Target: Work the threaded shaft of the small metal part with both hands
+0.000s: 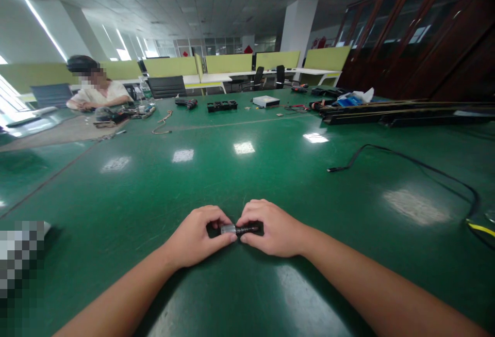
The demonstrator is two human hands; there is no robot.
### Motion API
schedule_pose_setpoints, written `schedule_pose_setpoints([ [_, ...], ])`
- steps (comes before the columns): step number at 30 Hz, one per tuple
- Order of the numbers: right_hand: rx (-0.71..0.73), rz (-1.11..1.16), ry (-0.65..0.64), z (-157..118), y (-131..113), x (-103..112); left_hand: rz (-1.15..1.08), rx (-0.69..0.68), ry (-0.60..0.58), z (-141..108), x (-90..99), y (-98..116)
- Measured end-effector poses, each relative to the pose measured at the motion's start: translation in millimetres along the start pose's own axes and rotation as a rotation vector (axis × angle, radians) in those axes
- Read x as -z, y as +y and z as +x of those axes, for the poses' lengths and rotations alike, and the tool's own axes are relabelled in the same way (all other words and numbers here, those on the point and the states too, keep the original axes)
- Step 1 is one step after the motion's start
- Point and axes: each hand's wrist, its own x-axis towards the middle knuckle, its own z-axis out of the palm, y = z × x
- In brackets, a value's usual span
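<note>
A small silvery metal cylinder with a dark ribbed shaft lies sideways between my two hands, low over the green tabletop. My left hand is closed around the silvery end, thumb in front and fingers behind. From the other side, my right hand curls around the dark shaft, with thumb and fingertips near its middle. The fingertips of both hands almost meet. What exact kind of part it is I cannot make out, and whether it rests on the table is unclear.
A black cable curves over the table at right. Farther back are a power drill, a black bracket, a white box and long dark rails. Another person sits at the far left.
</note>
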Motion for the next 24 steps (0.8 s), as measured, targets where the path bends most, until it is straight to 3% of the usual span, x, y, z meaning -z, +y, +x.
schedule_pose_setpoints([
  [24,-0.043,-0.008,-0.006,2.5,0.8,-3.3,0.019,0.016,0.012,-0.2,-0.3,2.3],
])
